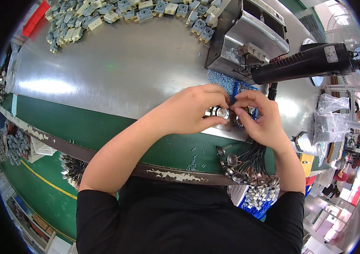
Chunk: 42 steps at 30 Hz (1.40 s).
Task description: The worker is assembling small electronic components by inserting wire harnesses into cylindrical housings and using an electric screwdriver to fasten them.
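Note:
Both hands meet at the right middle of the bench. My left hand (197,108) is closed, thumb and fingers around a small round metal part (221,112) with a ring-shaped face. Close beside it, my right hand (262,120) has its thumb and fingertips pinched together near the part's right edge. Whatever lies between those fingertips is too small to make out. Just beyond the hands are a heap of small screws (220,80) and a blue tray (236,87) of small metal pieces, partly hidden by my right hand.
A black power screwdriver (307,63) lies across the right, by a metal fixture (247,42). Grey and cream block-shaped parts (144,15) pile up at the back. Black leads with round metal ends (232,160) hang over the near edge; loose screws (193,164) lie on the green mat.

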{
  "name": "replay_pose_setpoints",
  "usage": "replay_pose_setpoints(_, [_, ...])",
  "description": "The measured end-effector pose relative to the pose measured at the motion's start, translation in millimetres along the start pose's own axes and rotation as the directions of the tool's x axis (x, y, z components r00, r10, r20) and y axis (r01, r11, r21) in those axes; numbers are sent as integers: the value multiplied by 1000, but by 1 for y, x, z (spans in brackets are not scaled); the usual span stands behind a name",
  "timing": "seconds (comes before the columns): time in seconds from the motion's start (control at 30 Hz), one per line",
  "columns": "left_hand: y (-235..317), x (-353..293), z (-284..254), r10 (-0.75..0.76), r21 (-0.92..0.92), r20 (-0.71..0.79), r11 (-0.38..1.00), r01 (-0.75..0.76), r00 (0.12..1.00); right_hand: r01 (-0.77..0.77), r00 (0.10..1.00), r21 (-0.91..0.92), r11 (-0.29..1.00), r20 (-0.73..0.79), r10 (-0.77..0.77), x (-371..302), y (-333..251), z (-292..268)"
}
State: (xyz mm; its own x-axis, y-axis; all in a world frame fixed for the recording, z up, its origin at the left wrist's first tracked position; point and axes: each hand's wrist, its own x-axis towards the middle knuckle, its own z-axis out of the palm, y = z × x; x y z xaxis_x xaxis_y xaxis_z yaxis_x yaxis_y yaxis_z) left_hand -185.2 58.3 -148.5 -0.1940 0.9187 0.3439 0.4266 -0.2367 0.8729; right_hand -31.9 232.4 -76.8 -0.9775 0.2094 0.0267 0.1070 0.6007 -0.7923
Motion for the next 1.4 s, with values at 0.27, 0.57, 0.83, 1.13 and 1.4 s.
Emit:
replay_pose_setpoints(0.27, [2, -2, 1, -26, -31, -27, 999, 25, 999, 6, 996, 44, 999, 84, -10, 6, 4, 1])
replay_pose_setpoints(0.57, [0, -1, 6, 43, -25, -115, 999, -46, 992, 81, 996, -88, 993, 35, -78, 3, -1, 6])
replay_pose_setpoints(0.83, [7, 3, 5, -64, 38, -63, 997, 66, 996, 66, 996, -50, 997, -65, -69, 1, -8, 10])
replay_pose_setpoints(1.13, [4, 5, 5, 32, 23, -47, 999, -31, 998, 201, 961, -52, 978, -183, -207, -8, 14, 10])
replay_pose_setpoints(1.4, [7, 7, 0, -6, 57, -5, 998, 6, 1000, 553, 706, 396, 734, -690, -160, 42, 3, -43])
